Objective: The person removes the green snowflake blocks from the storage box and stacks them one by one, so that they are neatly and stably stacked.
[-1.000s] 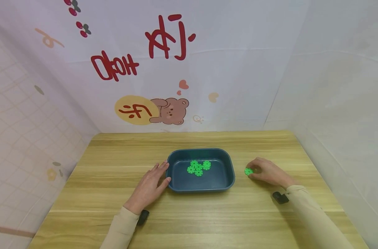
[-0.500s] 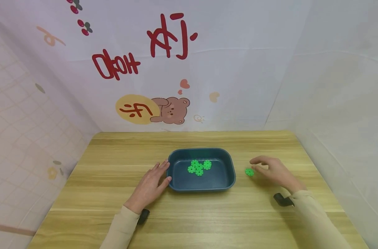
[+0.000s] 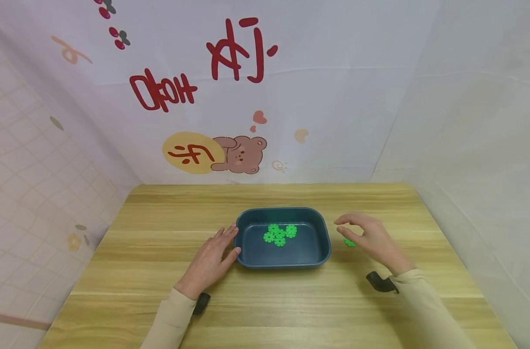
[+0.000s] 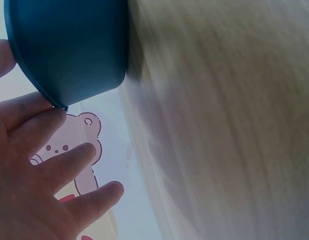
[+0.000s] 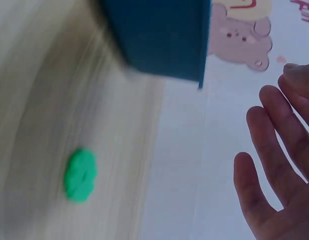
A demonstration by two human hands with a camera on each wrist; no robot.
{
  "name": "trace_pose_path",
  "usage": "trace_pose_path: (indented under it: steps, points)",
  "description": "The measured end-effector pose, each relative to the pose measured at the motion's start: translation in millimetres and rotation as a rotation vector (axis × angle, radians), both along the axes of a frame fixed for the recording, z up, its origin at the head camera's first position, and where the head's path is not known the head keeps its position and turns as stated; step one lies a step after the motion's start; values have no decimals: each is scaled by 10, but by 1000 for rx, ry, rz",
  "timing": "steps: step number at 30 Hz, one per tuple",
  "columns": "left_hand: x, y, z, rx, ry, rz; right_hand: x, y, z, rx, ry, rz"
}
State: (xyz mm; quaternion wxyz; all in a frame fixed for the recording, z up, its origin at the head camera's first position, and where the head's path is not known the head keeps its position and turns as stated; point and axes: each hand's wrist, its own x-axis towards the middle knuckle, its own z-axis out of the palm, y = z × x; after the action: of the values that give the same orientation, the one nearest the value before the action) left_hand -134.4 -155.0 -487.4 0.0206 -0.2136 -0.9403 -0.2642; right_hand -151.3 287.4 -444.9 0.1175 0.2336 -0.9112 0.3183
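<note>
A dark blue rectangular tray (image 3: 282, 265) stands on the table, with several bright green notched discs (image 3: 280, 233) lying together on its floor. My left hand (image 3: 208, 264) touches the tray's left rim with its fingertips, the other fingers spread, as the left wrist view also shows. To the right of the tray, my right hand (image 3: 371, 237) hovers above the table with thumb and fingers apart and nothing between them. Under it lies a single green disc (image 5: 80, 175), partly covered by the hand in the head view but whole in the right wrist view.
The wooden table (image 3: 265, 310) ends at a white printed cloth wall (image 3: 335, 121) at the back, with cloth on both sides too. Black wrist-camera mounts (image 3: 380, 282) stick out beneath both wrists.
My right hand has let go of the single green disc, drawn back to the right, then moved left over it toward the tray. The left hand keeps its place at the rim.
</note>
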Motion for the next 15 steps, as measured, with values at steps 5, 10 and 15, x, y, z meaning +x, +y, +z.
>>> trace_pose_path:
  steps: [5,10,15]
  points:
    - [0,3,2,-6,4,1,-20,-194,37,-16,11,53]
    - [9,7,11,1,5,3,-60,-346,8,-25,5,121]
    - [10,9,10,2,10,3,-110,-495,-26,-12,7,191]
